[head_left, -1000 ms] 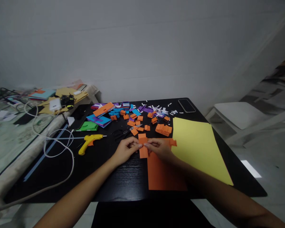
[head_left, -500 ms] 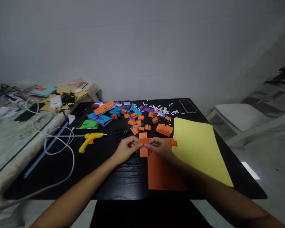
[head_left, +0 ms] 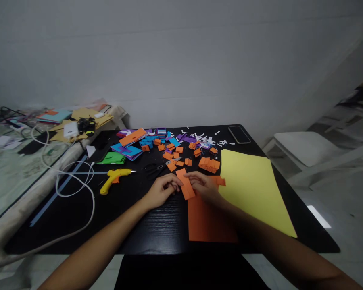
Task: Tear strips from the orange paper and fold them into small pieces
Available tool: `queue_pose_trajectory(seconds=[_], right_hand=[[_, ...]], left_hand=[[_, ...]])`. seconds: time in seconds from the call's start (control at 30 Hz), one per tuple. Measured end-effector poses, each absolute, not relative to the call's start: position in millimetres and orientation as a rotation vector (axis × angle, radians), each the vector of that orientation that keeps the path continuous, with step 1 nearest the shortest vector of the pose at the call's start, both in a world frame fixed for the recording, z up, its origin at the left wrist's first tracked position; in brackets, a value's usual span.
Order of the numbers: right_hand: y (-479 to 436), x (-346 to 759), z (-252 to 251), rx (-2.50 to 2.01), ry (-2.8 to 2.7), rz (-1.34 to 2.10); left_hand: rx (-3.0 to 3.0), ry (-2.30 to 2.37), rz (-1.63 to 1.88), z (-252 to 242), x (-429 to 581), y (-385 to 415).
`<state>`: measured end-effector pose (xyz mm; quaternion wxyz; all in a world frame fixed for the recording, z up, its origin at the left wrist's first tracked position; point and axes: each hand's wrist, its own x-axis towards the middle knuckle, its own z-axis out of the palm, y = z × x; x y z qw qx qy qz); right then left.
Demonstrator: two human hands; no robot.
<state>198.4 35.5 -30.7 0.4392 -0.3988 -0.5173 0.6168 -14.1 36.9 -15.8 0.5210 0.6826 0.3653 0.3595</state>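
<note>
Between my hands is a small orange paper strip (head_left: 186, 186) with crease lines, tilted so its top leans left. My left hand (head_left: 162, 191) is closed, its fingertips at the strip's left edge. From the other side, the bent fingers of my right hand (head_left: 206, 188) grip the strip's right edge. Below the right hand and forearm lies a larger orange paper sheet (head_left: 204, 221), partly covered. A small folded orange piece (head_left: 220, 181) shows just beyond the right hand. Scissors (head_left: 154, 169) with black handles rest ahead of the left hand.
A yellow glue gun (head_left: 113, 179) lies at left, near a white cable (head_left: 92, 205). Several folded orange pieces (head_left: 179, 149) and white paper scraps (head_left: 204, 139) are spread at the back. Yellow paper (head_left: 251, 181) and a phone (head_left: 239, 135) lie at right.
The orange strip has turned from upright to tilted, its lower end swinging right over the orange sheet. My fingers have shifted slightly along its edges; the arms have hardly moved.
</note>
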Motion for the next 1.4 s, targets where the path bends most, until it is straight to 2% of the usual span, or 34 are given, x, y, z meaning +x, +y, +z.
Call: queue_pose_trajectory(seconds=[0.27,0.63,0.8,0.93,1.1,1.23,1.4], right_hand=[[38.0,196.9,-39.3,-1.078,-1.333,1.432],[35.4,192.6,-52.9,-1.119,-1.447,1.361],[34.5,190.5,-55.4,-1.13,-1.436,1.368],[35.6,189.1,-57.2,-1.124,-1.382,1.33],[34.9,188.8,-56.4,-1.147,-1.385,1.334],[33.4,188.5,-55.5,-1.14,-1.373,1.354],[32.0,186.2,-56.3,-1.126,-1.366,1.374]], left_hand=[[1.992,0.915,0.714,-11.6,-15.2,34.8],[2.238,1.132,0.762,-6.5,-15.0,35.5],[2.535,1.213,0.535,16.1,-6.4,33.7],[2.753,1.409,0.218,33.8,4.5,65.6],[2.596,1.879,0.126,25.9,13.7,136.4],[2.526,1.929,0.111,6.1,10.4,166.5],[2.528,1.895,0.133,2.7,0.2,165.6]])
